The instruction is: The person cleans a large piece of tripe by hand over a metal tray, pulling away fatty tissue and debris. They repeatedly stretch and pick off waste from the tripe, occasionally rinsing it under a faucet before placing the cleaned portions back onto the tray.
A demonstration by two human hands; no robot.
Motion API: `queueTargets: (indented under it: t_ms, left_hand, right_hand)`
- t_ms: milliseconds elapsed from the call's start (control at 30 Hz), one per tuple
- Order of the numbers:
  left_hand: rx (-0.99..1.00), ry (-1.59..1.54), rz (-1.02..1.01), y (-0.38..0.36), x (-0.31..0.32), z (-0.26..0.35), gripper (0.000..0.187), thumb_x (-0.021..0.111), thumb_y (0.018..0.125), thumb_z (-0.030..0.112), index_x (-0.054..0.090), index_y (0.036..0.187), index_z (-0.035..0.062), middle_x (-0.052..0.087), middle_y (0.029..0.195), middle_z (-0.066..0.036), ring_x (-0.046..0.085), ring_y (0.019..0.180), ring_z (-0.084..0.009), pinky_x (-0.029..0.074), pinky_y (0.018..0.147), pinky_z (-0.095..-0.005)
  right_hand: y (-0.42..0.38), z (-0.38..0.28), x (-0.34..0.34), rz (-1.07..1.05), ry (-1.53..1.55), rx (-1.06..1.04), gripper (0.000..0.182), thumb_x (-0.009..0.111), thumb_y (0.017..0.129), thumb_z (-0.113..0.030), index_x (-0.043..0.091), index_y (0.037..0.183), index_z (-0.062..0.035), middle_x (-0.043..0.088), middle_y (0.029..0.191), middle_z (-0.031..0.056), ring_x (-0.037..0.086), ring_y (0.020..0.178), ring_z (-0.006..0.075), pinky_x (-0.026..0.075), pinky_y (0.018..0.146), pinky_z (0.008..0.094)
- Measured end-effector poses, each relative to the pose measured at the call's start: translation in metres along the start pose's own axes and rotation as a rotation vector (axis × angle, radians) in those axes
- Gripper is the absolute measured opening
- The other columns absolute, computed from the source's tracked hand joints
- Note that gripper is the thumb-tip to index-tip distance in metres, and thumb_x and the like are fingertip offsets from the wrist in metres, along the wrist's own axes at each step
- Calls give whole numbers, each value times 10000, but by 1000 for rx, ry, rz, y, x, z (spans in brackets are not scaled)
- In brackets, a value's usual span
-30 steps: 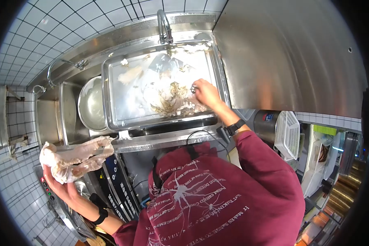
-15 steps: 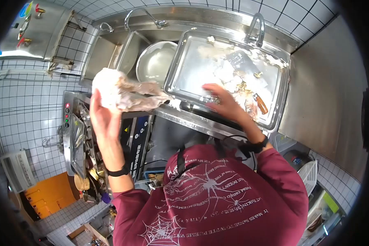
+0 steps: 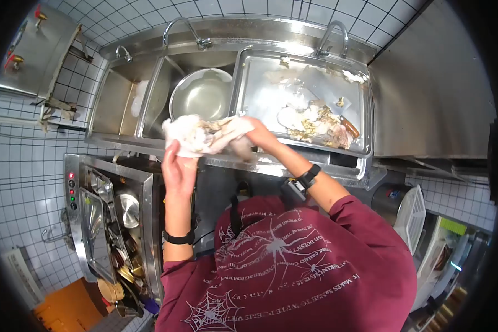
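- Both hands hold one crumpled wad of paper (image 3: 205, 135) up over the front edge of the sink unit (image 3: 122, 145), just ahead of the person's dark red shirt (image 3: 293, 265).
- At the wad's left end, the left hand (image 3: 178, 169) has its fingers closed on the paper from below, with a black band on the wrist behind it.
- At the wad's right end, the right hand (image 3: 258, 138) is curled round the paper, and a black watch (image 3: 309, 177) sits on that wrist.
- Below and left of the hands stands a steel machine (image 3: 108, 216) with its door open and round metal pieces inside.
- Just beyond the wad, a round metal bowl (image 3: 202, 94) rests in the middle basin.
- Right of the bowl, a large steel tray (image 3: 249, 83) lies across the sink, carrying white and brown scraps (image 3: 310, 122) near its right side.
- Farthest off, two curved taps (image 3: 332, 36) rise from the back rim against the white tiled wall (image 3: 16, 144).
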State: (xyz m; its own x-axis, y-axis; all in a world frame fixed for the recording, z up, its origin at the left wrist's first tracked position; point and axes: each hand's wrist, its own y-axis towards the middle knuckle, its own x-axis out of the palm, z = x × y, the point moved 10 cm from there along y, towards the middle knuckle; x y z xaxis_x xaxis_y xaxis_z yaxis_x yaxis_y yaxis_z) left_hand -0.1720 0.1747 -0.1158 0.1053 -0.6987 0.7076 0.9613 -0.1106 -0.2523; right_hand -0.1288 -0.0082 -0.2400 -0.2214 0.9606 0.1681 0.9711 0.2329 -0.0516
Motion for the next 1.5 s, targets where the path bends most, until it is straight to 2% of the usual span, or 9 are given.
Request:
queueTargets:
  t_ms: [400, 533, 633, 767, 867, 967, 1067, 1167, 1500]
  left_hand:
    - [-616, 250, -275, -14, -166, -127, 415, 495, 980, 268, 437, 1329, 51, 495, 1313, -69, 465, 1237, -230, 389, 1007, -460]
    - [-607, 277, -277, -14, -144, -133, 519, 554, 950, 245, 362, 1381, 30, 426, 1373, -118, 414, 1283, -265, 362, 1045, -462]
    - [322, 1208, -575, -2, -72, -78, 825, 787, 749, 135, 301, 1407, 20, 371, 1397, -162, 418, 1272, -248, 374, 1032, -382]
    - [-144, 792, -863, -1, -51, -118, 708, 776, 754, 139, 394, 1332, -5, 486, 1328, -133, 491, 1196, -234, 403, 1003, -375]
    - [202, 1159, -948, 27, -60, -139, 558, 736, 789, 113, 473, 1262, -24, 564, 1247, -111, 552, 1104, -204, 441, 951, -350]
    - [-5, 962, -669, 46, -39, -115, 403, 693, 747, 30, 571, 1130, 4, 657, 1054, -137, 628, 960, -216, 494, 837, -328]
    - [128, 1360, -658, 55, -45, -84, 365, 702, 705, 66, 594, 1052, 34, 663, 978, -193, 647, 941, -328, 490, 794, -364]
    - [127, 1474, -695, 68, -65, -81, 445, 677, 684, 80, 579, 1117, 53, 651, 1004, -200, 625, 967, -365, 486, 809, -384]
    - [352, 1920, -772, 62, -118, -112, 550, 707, 712, 184, 497, 1207, 70, 535, 994, -186, 533, 973, -384, 442, 811, -476]
  right_hand:
    - [-42, -4, 52, 92, 981, -1, 339, 475, 960, -249, 558, 1173, 0, 643, 1107, 94, 630, 1009, 202, 510, 903, 342]
    - [-53, -17, 71, 182, 906, 66, 325, 481, 941, -234, 572, 1126, 17, 657, 1033, 106, 649, 889, 176, 543, 785, 305]
    - [-50, -41, 95, 4, 957, 12, 315, 474, 957, -244, 578, 1122, 3, 652, 1010, 68, 641, 864, 148, 532, 770, 291]
    - [-42, -27, 90, 94, 923, -24, 313, 491, 943, -230, 563, 1111, 25, 634, 1024, 95, 625, 889, 164, 523, 770, 297]
    - [-41, -55, 96, -87, 1137, -213, 333, 490, 940, -222, 538, 1146, 35, 618, 1089, 128, 613, 978, 205, 508, 854, 329]
    - [-57, -52, 68, 138, 1156, -245, 376, 487, 938, -223, 502, 1207, 40, 607, 1133, 129, 604, 1021, 218, 493, 890, 334]
    - [-83, -16, 23, 332, 865, -147, 401, 499, 932, -176, 483, 1282, 20, 585, 1232, 129, 570, 1141, 240, 436, 1011, 377]
    - [-127, 31, -5, 613, 368, 276, 323, 538, 857, -22, 593, 1175, -19, 645, 1067, 77, 623, 947, 136, 505, 818, 272]
    - [-147, 77, -39, 713, -314, 271, 102, 547, 848, -31, 631, 905, -17, 648, 753, 51, 628, 699, 111, 505, 665, 273]
